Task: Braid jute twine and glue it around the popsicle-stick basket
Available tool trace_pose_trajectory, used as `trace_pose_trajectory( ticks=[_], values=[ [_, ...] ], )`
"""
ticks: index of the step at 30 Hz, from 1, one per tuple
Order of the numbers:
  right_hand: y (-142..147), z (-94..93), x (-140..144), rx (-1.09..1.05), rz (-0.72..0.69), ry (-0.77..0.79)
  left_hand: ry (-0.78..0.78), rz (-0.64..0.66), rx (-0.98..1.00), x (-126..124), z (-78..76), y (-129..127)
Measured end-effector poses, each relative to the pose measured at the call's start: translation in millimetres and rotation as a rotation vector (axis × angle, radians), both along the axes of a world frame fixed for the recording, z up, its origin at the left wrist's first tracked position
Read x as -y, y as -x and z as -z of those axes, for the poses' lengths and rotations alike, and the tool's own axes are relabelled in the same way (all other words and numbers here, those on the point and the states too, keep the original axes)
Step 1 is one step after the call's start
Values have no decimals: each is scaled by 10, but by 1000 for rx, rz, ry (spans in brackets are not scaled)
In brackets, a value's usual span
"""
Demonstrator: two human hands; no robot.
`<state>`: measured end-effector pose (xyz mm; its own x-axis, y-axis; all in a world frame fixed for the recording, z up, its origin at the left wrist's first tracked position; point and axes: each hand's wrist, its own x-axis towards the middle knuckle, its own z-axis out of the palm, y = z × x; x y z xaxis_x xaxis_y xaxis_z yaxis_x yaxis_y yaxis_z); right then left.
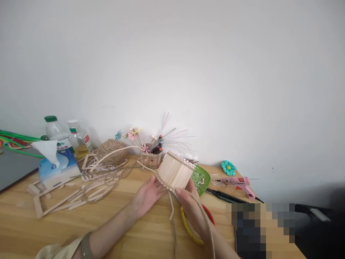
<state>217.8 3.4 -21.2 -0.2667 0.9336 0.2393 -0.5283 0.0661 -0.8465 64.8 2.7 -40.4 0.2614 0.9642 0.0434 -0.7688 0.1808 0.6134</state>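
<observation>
A small craft-stick box (176, 172) is held tilted above the table, its pale flat sticks facing me and pearly beads lining two edges. At its lower left corner, my left hand (148, 196) grips it with thumb and fingers. From below and the right, my right hand (190, 201) is closed around the other side, thumb on the front edge. A length of jute twine (205, 216) trails from the box over my right forearm, and another strand hangs down between the hands. The fingertips behind the box are hidden.
Behind stand a pen holder (151, 158) with flowers and markers, a twine ball (111, 151), bottles (54, 129) and a tissue box (59, 167). Loose craft sticks (56, 208) lie left. To the right are a green tray (203, 176), scissors (192, 235) and a pink glue gun (239, 181).
</observation>
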Motion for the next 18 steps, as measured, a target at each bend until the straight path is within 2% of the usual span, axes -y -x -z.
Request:
trace_pose_trajectory(
  ticks=[7, 14, 18],
  values=[
    [1, -12, 38, 87, -45, -3, -62, 18, 31, 19, 24, 8],
    [-21, 5, 60, 106, -56, -39, -115, -16, 51, 52, -48, 5],
    [-37, 21, 85, 128, -29, -49, -135, 27, 79, 60, -91, 28]
  ],
)
